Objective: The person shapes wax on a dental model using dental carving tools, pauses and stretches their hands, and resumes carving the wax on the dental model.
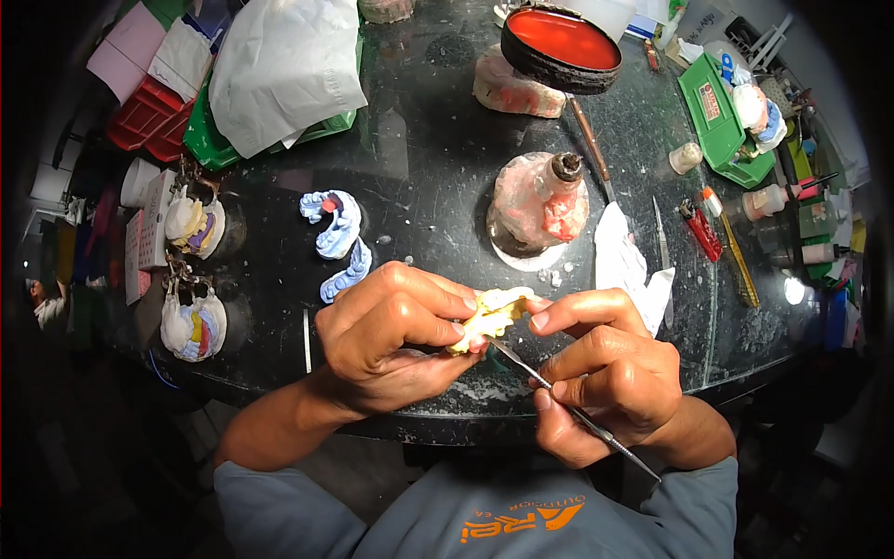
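My left hand (400,326) is closed, pinching a pale yellow dental cast (492,317) with tooth-like bumps along its edge. In my right hand (610,377) is a thin metal dental carver (582,416), slanting down to the right. Its upper tip meets the lower edge of the yellow piece. My right index finger is close to the piece's right end; whether it touches is hard to tell. Left of my hands lie two blue dental pieces, an arch (340,228) and a smaller curved strip (349,272).
Beyond my hands stands an alcohol burner (531,200) crusted with wax. Behind it a round pan of red wax (562,45) rests on a plaster block (512,88). Articulated models (194,326) are at left, green bins (722,116) at the back. Knives and tissue (626,261) lie right.
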The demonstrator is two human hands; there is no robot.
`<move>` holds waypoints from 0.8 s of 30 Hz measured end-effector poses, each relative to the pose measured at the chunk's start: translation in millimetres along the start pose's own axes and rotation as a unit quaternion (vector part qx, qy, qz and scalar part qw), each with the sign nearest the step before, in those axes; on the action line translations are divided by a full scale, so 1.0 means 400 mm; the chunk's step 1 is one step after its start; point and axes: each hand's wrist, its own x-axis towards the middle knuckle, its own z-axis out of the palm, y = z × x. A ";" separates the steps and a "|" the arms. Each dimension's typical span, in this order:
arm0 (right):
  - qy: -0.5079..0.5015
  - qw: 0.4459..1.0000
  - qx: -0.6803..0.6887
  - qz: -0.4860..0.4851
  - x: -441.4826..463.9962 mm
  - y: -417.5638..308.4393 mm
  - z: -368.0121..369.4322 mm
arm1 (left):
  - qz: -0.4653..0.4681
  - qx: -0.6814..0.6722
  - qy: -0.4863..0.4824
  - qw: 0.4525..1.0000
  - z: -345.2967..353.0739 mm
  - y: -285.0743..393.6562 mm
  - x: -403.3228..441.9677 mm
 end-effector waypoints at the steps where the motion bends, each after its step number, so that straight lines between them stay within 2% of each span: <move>1: -0.001 1.000 0.001 0.000 0.000 -0.001 -0.001 | -0.001 -0.002 -0.001 1.000 0.000 0.000 0.000; 16: -0.003 1.000 0.000 -0.002 -0.001 0.001 0.001 | 0.000 -0.018 0.005 1.000 0.003 -0.002 -0.004; 19: 0.047 0.999 -0.007 -0.022 0.012 0.003 0.013 | -0.003 -0.013 0.009 1.000 0.004 -0.003 -0.007; 22: 0.043 0.999 -0.007 -0.023 0.011 0.002 0.011 | 0.021 0.008 -0.032 0.999 -0.009 -0.010 -0.010; 24: 0.042 0.999 -0.006 -0.022 0.008 0.002 0.010 | 0.013 -0.003 -0.009 1.000 -0.002 -0.007 -0.009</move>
